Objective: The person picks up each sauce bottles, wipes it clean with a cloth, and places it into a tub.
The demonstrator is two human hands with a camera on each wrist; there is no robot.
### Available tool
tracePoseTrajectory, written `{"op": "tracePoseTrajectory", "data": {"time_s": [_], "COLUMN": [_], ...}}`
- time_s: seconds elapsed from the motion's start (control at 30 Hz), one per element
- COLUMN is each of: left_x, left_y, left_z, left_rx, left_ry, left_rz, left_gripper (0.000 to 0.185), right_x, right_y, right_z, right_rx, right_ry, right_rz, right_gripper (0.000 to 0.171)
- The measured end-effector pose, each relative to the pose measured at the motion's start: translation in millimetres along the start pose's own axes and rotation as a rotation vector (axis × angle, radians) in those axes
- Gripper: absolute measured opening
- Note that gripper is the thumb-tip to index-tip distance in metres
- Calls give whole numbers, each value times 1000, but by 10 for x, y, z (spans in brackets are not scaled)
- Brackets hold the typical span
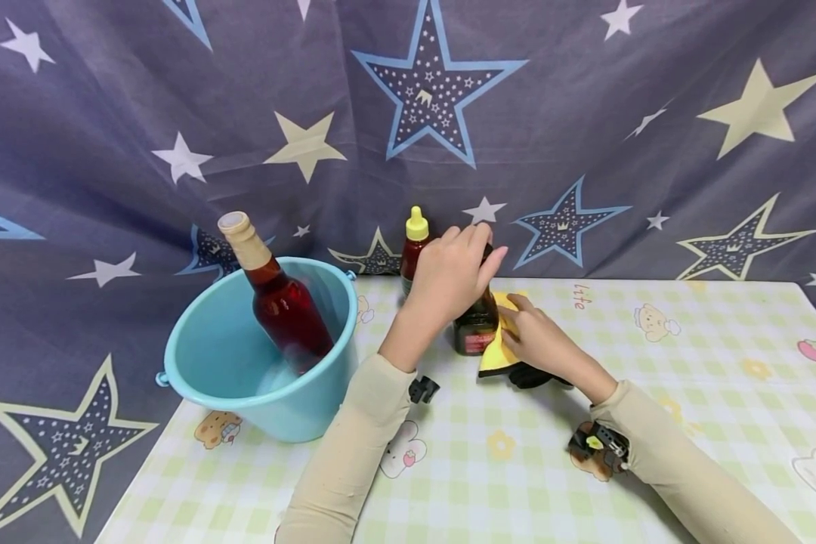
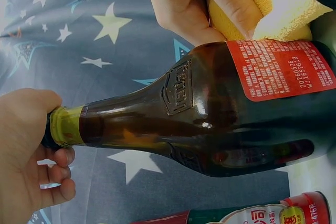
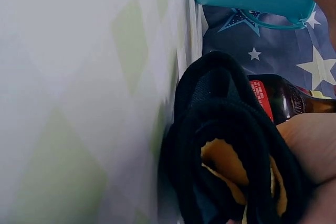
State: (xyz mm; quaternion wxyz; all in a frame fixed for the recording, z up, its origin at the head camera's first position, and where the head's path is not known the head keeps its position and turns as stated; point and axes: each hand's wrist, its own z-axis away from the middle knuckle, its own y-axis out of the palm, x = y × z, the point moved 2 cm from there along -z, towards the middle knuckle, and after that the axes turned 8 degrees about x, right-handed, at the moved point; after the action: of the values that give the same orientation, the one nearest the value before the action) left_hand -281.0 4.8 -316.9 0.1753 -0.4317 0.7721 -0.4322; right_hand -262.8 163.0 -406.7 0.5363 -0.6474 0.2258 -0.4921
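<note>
A dark brown glass bottle (image 1: pixel 476 326) with a red label (image 2: pixel 283 69) stands on the table. My left hand (image 1: pixel 449 276) grips its capped top (image 2: pixel 60 127) from above. My right hand (image 1: pixel 540 340) holds a yellow cloth (image 1: pixel 498 349) with a black backing (image 3: pixel 226 129) and presses it against the bottle's right side. In the left wrist view the cloth (image 2: pixel 273 3) sits at the label's upper edge under my right hand's fingers (image 2: pixel 231 3).
A light blue bucket (image 1: pixel 211 363) at the table's left edge holds a tilted red-brown bottle (image 1: pixel 282 306). A yellow-capped sauce bottle (image 1: pixel 415 245) stands behind my left hand. A starred curtain (image 1: pixel 585 113) hangs behind the checked tablecloth (image 1: pixel 687 363).
</note>
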Motion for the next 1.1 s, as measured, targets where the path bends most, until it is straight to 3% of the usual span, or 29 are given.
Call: {"op": "tracePoseTrajectory", "data": {"time_s": [0.37, 1.1], "left_x": [7, 14], "left_y": [13, 25], "left_z": [0, -3], "left_rx": [-19, -16], "left_ry": [-1, 0], "left_rz": [6, 13], "left_gripper": [31, 32], "right_x": [-56, -74], "right_y": [-10, 3], "right_z": [14, 4], "right_rx": [37, 35], "right_ry": [-9, -4], "right_rz": [-88, -97], "right_gripper": [48, 47]}}
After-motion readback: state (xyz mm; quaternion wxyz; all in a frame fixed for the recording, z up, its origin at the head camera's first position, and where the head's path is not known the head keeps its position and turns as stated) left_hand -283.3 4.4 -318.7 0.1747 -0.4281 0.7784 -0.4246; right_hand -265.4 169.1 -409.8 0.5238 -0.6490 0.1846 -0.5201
